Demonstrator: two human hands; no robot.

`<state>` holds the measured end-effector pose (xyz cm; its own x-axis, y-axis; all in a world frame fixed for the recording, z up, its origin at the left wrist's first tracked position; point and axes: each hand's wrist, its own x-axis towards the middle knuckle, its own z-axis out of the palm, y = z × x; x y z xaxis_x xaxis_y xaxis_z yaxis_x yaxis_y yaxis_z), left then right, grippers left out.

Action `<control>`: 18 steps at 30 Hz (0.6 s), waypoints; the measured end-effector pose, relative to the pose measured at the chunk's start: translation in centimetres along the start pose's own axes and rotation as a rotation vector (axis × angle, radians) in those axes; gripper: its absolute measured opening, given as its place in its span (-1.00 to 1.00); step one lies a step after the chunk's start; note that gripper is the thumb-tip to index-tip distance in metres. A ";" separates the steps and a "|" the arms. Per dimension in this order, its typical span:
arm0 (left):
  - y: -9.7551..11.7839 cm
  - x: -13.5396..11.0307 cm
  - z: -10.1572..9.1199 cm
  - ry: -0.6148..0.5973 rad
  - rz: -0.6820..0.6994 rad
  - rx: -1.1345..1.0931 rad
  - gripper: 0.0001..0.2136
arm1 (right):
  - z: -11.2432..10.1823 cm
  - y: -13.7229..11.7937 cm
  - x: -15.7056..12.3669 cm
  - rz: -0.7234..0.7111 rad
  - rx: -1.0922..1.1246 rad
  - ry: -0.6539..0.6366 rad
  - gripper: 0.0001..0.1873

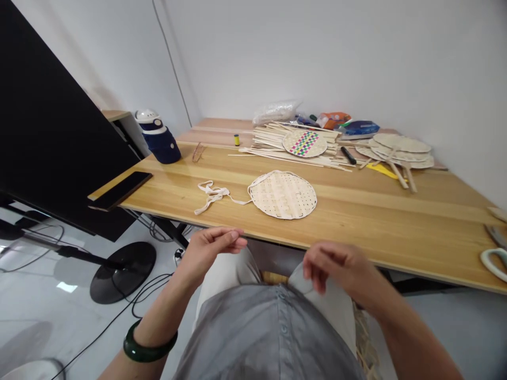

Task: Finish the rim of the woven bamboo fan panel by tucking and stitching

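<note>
Left hand (pixel 216 244) and right hand (pixel 333 262) are loosely curled, half open, with nothing seen in them. Past and between them, a round woven fan panel (pixel 283 196) lies on the worktop (pixel 368 216). It looks light, thin and easy to crack, so its rim (pixel 315 200) seems best to hold. Its white tape (pixel 216 195) looks soft. Past the left hand is a lidded blue jug (pixel 162 144), its insides hidden.

And here the wooden bench (pixel 396 211) is stretching wide, with a plain white wall (pixel 356 53) rising right behind it! Left of the bench, a big black panel (pixel 51 105) is looming, a round black base (pixel 134 277) is sitting on the glossy pale floor (pixel 75 330), and light (pixel 66 287) is gleaming there.
</note>
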<state>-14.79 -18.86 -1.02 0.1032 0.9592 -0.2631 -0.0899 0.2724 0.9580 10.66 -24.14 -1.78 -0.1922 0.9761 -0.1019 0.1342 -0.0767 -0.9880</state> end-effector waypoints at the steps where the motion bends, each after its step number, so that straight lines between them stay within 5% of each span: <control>1: -0.7 -0.1 -0.2 -0.013 -0.037 0.014 -0.77 | 0.4 2.2 -0.6 0.089 0.030 0.008 -0.66; 5: -4.1 0.3 -0.9 -0.029 -0.155 0.045 -0.69 | 2.0 10.4 0.5 0.228 0.093 0.292 -0.75; 8: -6.4 0.8 -0.8 -0.068 -0.209 0.048 -0.64 | 3.6 12.5 2.9 0.213 0.197 0.328 -0.57; 14: -8.3 0.6 -0.2 -0.181 -0.288 0.056 -0.70 | 6.7 9.7 4.4 0.178 0.462 0.134 -0.61; 18: -8.1 -0.3 -0.4 -0.398 -0.345 0.038 -0.77 | 7.2 6.8 3.5 0.148 0.679 0.025 -0.57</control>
<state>-14.53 -21.34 -8.78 0.4889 0.7096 -0.5074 0.0511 0.5574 0.8287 3.87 -22.69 -9.71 -0.1953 0.9492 -0.2468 -0.4821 -0.3121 -0.8186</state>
